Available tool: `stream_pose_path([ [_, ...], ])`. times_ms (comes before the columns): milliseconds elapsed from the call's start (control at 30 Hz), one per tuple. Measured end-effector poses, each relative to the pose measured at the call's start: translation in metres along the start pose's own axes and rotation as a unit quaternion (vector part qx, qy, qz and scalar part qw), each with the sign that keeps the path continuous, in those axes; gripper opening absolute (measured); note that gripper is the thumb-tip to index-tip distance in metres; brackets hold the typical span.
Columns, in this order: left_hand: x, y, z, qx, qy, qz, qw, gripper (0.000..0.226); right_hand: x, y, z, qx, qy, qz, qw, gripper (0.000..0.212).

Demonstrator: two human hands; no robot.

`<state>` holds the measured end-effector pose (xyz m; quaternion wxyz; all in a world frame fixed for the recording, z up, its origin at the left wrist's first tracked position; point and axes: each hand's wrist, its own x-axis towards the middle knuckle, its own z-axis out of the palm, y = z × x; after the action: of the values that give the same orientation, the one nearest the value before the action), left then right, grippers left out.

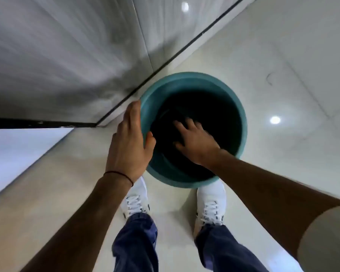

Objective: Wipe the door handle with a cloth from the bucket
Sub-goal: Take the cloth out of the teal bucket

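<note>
Right hand [194, 142], fingers spread and empty, reaches into the teal bucket [241, 122]; left hand [131, 142] steadies its rim. Next I must find the cloth, hidden in darkness.

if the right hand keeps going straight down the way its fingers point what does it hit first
Probably the dark inside of the teal bucket: the right hand points into it. No cloth is discernible there, and depth is unclear.

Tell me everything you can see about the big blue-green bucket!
The round teal plastic bucket stands upright on the shiny pale floor, just ahead of the person's white shoes and close to a grey wall. Its rim is thick and smooth; its inside is too dark to see. The left hand grips the rim, thumb inside. The right hand reaches in, fingers spread.
</note>
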<state>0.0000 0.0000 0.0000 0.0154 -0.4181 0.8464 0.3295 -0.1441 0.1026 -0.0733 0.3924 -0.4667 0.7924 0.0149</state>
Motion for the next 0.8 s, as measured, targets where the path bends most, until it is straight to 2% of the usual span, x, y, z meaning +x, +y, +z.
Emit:
stream_pose_path([
  [133,0.005,-0.018,0.031,-0.062,0.08,0.01,0.995,0.078,0.06,0.004,0.043,-0.004,-0.09,0.009,0.996,0.086],
  [267,0.008,-0.031,0.043,-0.072,0.121,0.037,0.989,0.079,0.099,0.004,0.079,-0.042,-0.128,0.022,0.991,0.096],
  [367,0.007,-0.032,0.046,-0.079,0.131,0.038,0.988,0.078,0.109,-0.002,0.098,-0.063,-0.075,0.036,0.995,0.095],
  [500,0.008,-0.032,0.047,-0.085,0.132,0.035,0.987,0.079,0.117,-0.003,0.104,-0.082,0.014,0.025,0.996,0.052],
  [533,0.008,-0.032,0.047,-0.089,0.131,0.032,0.987,0.078,0.119,-0.001,0.102,-0.091,0.019,0.02,0.996,0.049],
  [700,0.008,-0.029,0.044,-0.095,0.123,0.022,0.988,0.078,0.102,0.008,0.069,-0.101,-0.055,0.011,0.993,0.058],
  [800,0.004,-0.025,0.036,-0.096,0.071,-0.019,0.993,0.083,0.068,0.007,0.039,-0.086,-0.042,0.02,0.995,0.069],
])
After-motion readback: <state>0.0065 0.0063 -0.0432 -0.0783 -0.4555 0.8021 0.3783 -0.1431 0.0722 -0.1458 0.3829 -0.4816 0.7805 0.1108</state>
